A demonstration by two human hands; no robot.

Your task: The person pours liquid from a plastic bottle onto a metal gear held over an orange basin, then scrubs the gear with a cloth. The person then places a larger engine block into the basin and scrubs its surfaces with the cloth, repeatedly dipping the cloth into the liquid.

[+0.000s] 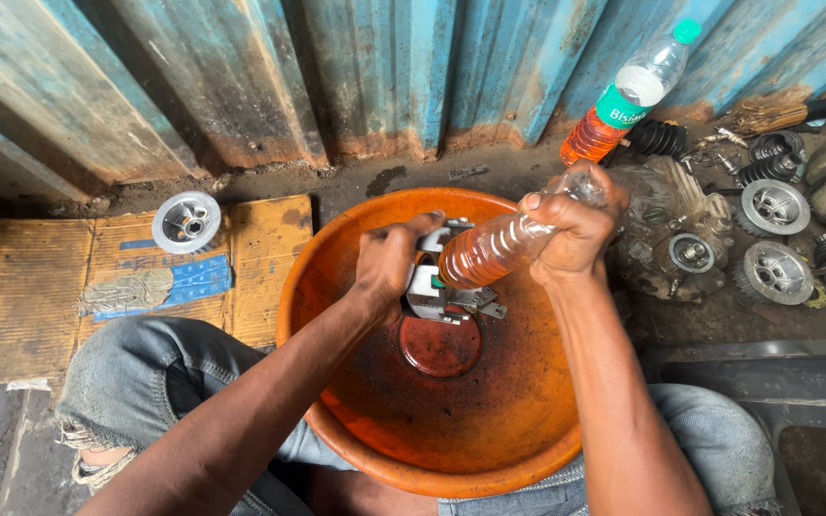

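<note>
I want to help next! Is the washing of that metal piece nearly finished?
Just underway. A little orange liquid already pools in the orange basin. The right hand tips a bottle over the metal part the left hand holds. More dirty parts wait aside.

Over the orange basin [356, 420], the left hand [389, 263] grips a metal part [432, 287], seemingly a housing. The right hand [571, 234] tilts a bottle [494, 248] of amber liquid onto it.
</note>
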